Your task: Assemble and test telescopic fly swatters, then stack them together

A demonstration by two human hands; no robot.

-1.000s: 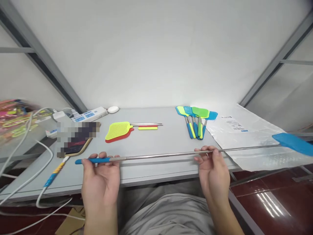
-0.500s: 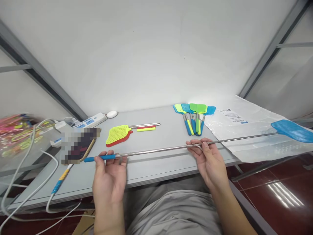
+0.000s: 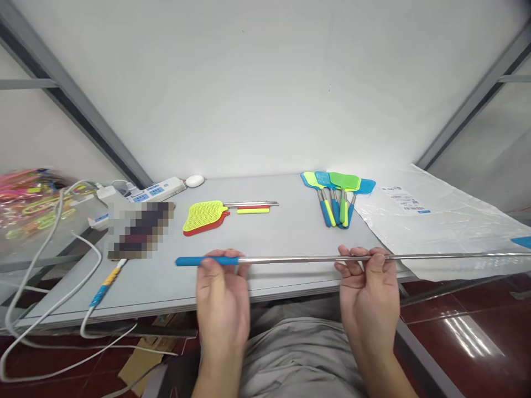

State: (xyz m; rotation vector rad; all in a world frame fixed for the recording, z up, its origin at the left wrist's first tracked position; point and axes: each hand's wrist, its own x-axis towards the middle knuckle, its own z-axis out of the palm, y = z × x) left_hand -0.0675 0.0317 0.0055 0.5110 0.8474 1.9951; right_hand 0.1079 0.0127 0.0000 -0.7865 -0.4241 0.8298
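I hold a long telescopic fly swatter (image 3: 298, 258) level over the front edge of the grey table (image 3: 286, 232). My left hand (image 3: 222, 301) pinches its blue grip near the left end. My right hand (image 3: 369, 293) pinches the extended metal rod further right. The rod runs out to the right, and only a corner of its blue head (image 3: 523, 241) shows at the frame's edge.
A yellow swatter head on a red one (image 3: 204, 216) lies mid-table with collapsed rods (image 3: 253, 207) beside it. A bundle of blue and green swatters (image 3: 338, 193) lies at the back right, next to a clear plastic bag (image 3: 435, 221). A power strip (image 3: 153, 190), cables and a blurred object (image 3: 139, 229) sit at the left.
My left hand slid right along the swatter and both hands shifted right. The rod went from tilted to level, and its blue head moved mostly out of view at the right.
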